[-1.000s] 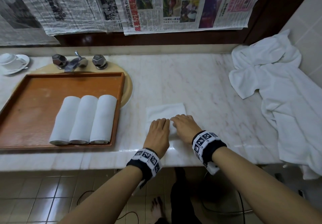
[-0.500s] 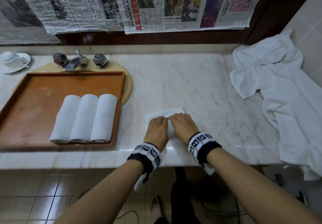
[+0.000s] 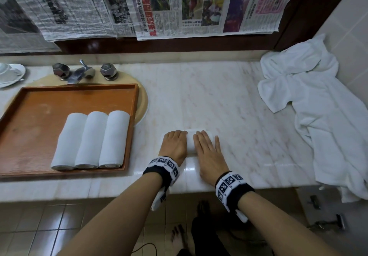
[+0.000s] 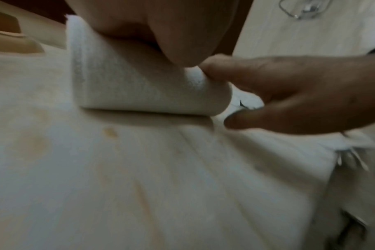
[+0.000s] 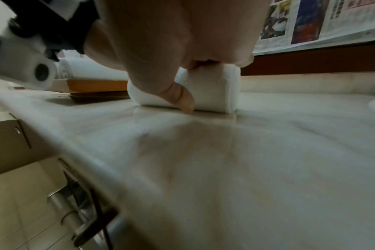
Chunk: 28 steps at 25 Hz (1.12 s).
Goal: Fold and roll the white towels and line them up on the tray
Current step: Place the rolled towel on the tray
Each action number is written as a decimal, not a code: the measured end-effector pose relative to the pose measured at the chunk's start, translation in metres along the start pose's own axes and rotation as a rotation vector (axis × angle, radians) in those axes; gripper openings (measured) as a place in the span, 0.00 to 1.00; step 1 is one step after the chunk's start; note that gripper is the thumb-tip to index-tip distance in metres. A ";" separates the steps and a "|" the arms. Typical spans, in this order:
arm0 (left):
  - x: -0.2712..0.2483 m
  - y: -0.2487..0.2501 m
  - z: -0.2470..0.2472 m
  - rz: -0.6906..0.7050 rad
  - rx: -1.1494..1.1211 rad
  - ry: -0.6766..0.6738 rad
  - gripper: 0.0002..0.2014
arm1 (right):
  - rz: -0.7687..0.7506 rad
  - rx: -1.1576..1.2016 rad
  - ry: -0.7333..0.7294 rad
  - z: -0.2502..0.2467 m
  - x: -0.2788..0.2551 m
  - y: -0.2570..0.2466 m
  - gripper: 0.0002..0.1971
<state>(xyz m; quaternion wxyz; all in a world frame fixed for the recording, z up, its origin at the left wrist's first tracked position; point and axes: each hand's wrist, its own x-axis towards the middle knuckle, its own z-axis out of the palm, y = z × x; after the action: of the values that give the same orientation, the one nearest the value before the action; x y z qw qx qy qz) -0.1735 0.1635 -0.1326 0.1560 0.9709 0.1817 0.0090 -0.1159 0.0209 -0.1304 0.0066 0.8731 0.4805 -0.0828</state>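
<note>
both hands (image 3: pixel 191 146) press flat, seemingly, on the rolled towel (image 3: pixel 190 142)

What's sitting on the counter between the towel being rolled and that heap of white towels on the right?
Nothing: the head view shows only bare marble countertop between the rolled towel and the towel heap.

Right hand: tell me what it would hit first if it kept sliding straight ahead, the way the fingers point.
The right hand lies on the rolled towel. Beyond its fingertips lies only bare marble counter, then likely the low ledge under the newspapers; the depth is uncertain.
</note>
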 end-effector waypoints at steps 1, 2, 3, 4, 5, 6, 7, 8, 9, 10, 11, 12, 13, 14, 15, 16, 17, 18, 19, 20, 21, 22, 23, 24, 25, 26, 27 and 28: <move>0.000 -0.002 -0.003 0.003 0.002 -0.024 0.25 | 0.003 -0.016 -0.071 -0.005 0.007 0.001 0.47; 0.001 -0.003 -0.004 0.005 0.015 -0.047 0.32 | 0.008 -0.031 -0.118 -0.008 0.013 0.001 0.49; 0.003 -0.002 -0.006 0.003 0.033 -0.073 0.38 | 0.007 -0.053 -0.145 -0.011 0.020 0.003 0.51; 0.007 -0.002 -0.007 -0.013 0.048 -0.105 0.41 | 0.005 -0.067 -0.167 -0.014 0.026 0.004 0.53; 0.016 -0.004 -0.008 -0.036 0.058 -0.143 0.42 | -0.003 -0.065 -0.190 -0.016 0.032 0.006 0.54; 0.025 -0.006 -0.010 -0.048 0.071 -0.180 0.41 | -0.014 -0.056 -0.220 -0.019 0.038 0.008 0.54; 0.031 -0.007 -0.011 -0.057 0.090 -0.216 0.41 | -0.031 -0.044 -0.249 -0.021 0.044 0.011 0.54; 0.038 -0.008 -0.012 -0.069 0.120 -0.251 0.42 | -0.048 -0.029 -0.263 -0.025 0.052 0.015 0.54; 0.043 -0.008 -0.015 -0.078 0.152 -0.292 0.42 | -0.057 -0.004 -0.279 -0.028 0.060 0.018 0.53; 0.047 -0.008 -0.017 -0.091 0.183 -0.336 0.42 | -0.061 0.028 -0.303 -0.032 0.068 0.022 0.51; 0.050 -0.008 -0.018 -0.108 0.207 -0.371 0.41 | -0.071 0.055 -0.326 -0.036 0.074 0.025 0.48; 0.052 -0.007 -0.018 -0.126 0.220 -0.398 0.40 | -0.078 0.077 -0.343 -0.037 0.080 0.027 0.45; 0.053 -0.006 -0.020 -0.147 0.223 -0.417 0.39 | -0.081 0.098 -0.356 -0.039 0.086 0.030 0.41; 0.055 -0.004 -0.022 -0.174 0.215 -0.437 0.39 | -0.079 0.114 -0.374 -0.041 0.091 0.032 0.38; 0.057 -0.003 -0.023 -0.204 0.198 -0.452 0.39 | -0.073 0.128 -0.398 -0.043 0.096 0.034 0.38; 0.060 -0.003 -0.022 -0.222 0.180 -0.465 0.39 | -0.065 0.140 -0.424 -0.045 0.101 0.035 0.38; 0.061 -0.002 -0.022 -0.225 0.170 -0.477 0.39 | -0.050 0.148 -0.451 -0.046 0.104 0.036 0.39; 0.060 -0.001 -0.022 -0.222 0.166 -0.490 0.38 | -0.035 0.149 -0.473 -0.047 0.105 0.037 0.40; 0.059 0.000 -0.022 -0.213 0.169 -0.497 0.38 | -0.024 0.138 -0.483 -0.047 0.105 0.037 0.42; 0.057 0.002 -0.023 -0.197 0.176 -0.495 0.38 | -0.021 0.120 -0.486 -0.048 0.103 0.036 0.43; 0.054 0.002 -0.025 -0.177 0.180 -0.483 0.38 | -0.028 0.106 -0.483 -0.050 0.101 0.035 0.43; 0.050 0.003 -0.028 -0.159 0.177 -0.466 0.36 | -0.041 0.098 -0.479 -0.053 0.099 0.033 0.41; 0.046 0.002 -0.034 -0.143 0.167 -0.434 0.33 | -0.053 0.093 -0.469 -0.059 0.098 0.030 0.39; 0.043 0.001 -0.043 -0.133 0.157 -0.394 0.30 | -0.063 0.093 -0.445 -0.067 0.098 0.027 0.37; 0.040 -0.002 -0.055 -0.124 0.154 -0.345 0.29 | -0.071 0.094 -0.402 -0.078 0.098 0.023 0.35; 0.038 -0.007 -0.069 -0.113 0.157 -0.304 0.29 | -0.078 0.095 -0.346 -0.090 0.099 0.017 0.34; 0.036 -0.012 -0.082 -0.095 0.166 -0.272 0.30 | -0.091 0.099 -0.283 -0.101 0.100 0.011 0.33; 0.033 -0.021 -0.100 -0.072 0.177 -0.240 0.33 | -0.111 0.097 -0.211 -0.114 0.102 0.001 0.34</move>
<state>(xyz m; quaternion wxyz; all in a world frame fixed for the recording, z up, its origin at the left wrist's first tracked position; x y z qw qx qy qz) -0.1570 0.2238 -0.0447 0.0906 0.9678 0.1967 -0.1286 -0.0456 0.1165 -0.0335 0.0101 0.8309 0.5201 -0.1974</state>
